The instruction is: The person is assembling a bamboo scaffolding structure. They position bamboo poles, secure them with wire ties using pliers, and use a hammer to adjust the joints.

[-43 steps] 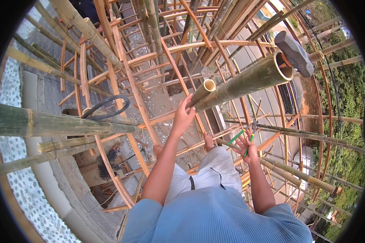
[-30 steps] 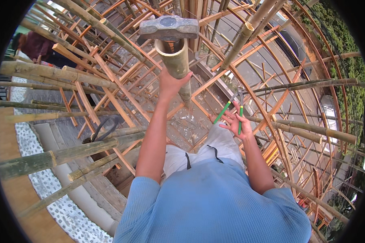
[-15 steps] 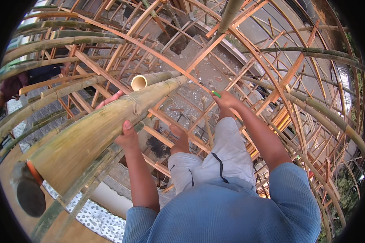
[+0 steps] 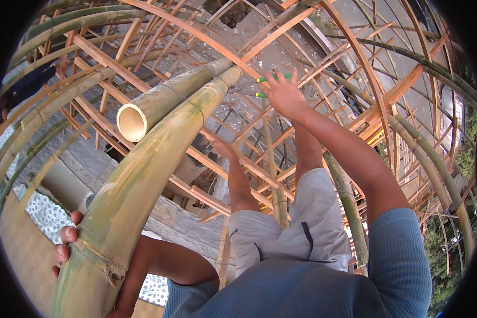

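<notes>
A thick green-yellow bamboo pole (image 4: pixel 143 164) slants from the lower left up to a reddish timber beam (image 4: pixel 196 32). My left hand (image 4: pixel 68 241) is wrapped around its near part, beside a knot; the fingers show on the far side and the rest is hidden. Another bamboo pole (image 4: pixel 169 98), with its cut hollow end facing me, lies alongside. A thin dark wire (image 4: pixel 193 103) crosses the thick pole. My right hand (image 4: pixel 285 95) is on pliers with green-and-yellow handles (image 4: pixel 274 78), its fingers spread across the parted handles. The metal jaws are near the pole's far end.
A lattice of timber battens (image 4: pixel 206 201) and bamboo poles (image 4: pixel 350 206) surrounds me, with ground and debris far below. My bare legs stand on the framework. More curved bamboo (image 4: pixel 429 143) runs along the right. A person's dark clothing shows at the far left.
My left hand has moved down the thick pole, toward me. The pole has swung steeper in view. The right hand has opened its fingers, and the pliers' handles now show apart.
</notes>
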`<state>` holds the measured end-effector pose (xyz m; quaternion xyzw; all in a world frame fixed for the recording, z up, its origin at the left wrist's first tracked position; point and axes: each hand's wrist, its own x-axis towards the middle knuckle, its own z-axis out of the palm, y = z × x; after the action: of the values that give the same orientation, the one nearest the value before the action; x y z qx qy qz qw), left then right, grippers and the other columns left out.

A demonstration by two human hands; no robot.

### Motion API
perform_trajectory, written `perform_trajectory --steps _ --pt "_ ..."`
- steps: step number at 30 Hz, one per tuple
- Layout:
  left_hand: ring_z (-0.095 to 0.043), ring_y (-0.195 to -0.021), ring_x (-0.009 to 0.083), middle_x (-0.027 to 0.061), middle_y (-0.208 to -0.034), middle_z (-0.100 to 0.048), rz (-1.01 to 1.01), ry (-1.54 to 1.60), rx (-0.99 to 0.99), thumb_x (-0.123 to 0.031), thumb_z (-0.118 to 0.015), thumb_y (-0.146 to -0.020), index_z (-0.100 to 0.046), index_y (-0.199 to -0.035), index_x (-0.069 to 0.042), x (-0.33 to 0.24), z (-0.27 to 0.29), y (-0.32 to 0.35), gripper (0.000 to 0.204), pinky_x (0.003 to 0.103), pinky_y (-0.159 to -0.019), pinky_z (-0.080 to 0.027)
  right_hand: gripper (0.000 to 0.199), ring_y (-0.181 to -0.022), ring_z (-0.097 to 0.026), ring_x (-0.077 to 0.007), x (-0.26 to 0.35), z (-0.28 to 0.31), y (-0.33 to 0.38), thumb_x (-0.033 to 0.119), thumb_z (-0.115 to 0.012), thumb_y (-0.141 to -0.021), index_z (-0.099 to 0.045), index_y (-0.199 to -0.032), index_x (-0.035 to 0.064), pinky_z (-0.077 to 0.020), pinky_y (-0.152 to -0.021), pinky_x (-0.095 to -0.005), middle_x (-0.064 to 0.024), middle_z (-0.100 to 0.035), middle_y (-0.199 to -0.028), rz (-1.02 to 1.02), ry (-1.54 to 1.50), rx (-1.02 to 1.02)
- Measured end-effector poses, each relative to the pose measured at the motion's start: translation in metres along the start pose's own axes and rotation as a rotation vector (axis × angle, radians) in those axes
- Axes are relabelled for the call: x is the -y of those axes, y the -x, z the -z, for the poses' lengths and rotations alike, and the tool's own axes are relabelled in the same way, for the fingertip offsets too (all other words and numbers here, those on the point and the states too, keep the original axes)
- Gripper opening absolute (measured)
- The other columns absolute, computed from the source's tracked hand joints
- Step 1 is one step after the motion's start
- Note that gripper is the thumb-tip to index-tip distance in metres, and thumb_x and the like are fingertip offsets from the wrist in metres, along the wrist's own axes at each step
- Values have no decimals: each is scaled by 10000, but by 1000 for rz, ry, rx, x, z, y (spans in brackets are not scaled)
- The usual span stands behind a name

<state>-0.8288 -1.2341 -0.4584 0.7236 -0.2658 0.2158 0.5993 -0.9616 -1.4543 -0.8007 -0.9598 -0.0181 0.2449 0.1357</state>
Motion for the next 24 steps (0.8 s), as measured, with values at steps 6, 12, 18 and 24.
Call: perform_trajectory --steps 6,12,18,24 --pt "-567 -946 354 144 -1136 -576 86 268 -100 -731 -429 -881 -460 -1355 -177 -3 -4 1 729 512 -789 -444 449 -1240 -451 -315 -8 5 -11 108 -516 -912 -522 -1358 160 -330 -1040 -635 -94 -482 -1295 30 5 129" --pt "-424 -1286 364 154 -1364 -458 61 -23 -283 -672 -432 -913 -383 -1412 -101 26 -22 52 761 601 -1105 -293 448 -1111 -555 -379 -6 -10 -16 158 -669 -736 -517 -1142 46 -445 -915 -505 -182 -561 -1147 -132 -414 80" --pt "-522 -1177 193 114 -1228 -551 1368 10 -53 -208 -529 -991 -498 -1294 -12 120 -15 260 362 372 -975 -445 448 -973 -627 -406 -8 -38 -17 202 -686 -722 -508 -1092 23 -487 -834 -492 -213 -626 -993 -199 -445 150" --pt "-456 -1262 220 112 -1294 -515 1796 311 200 -329 -649 -938 -412 -1337 -14 168 -116 297 560 412 -1044 -381 405 -975 -624 -407 2 -65 -6 228 -658 -763 -518 -1081 21 -486 -836 -493 -213 -626 -1020 -216 -456 1"
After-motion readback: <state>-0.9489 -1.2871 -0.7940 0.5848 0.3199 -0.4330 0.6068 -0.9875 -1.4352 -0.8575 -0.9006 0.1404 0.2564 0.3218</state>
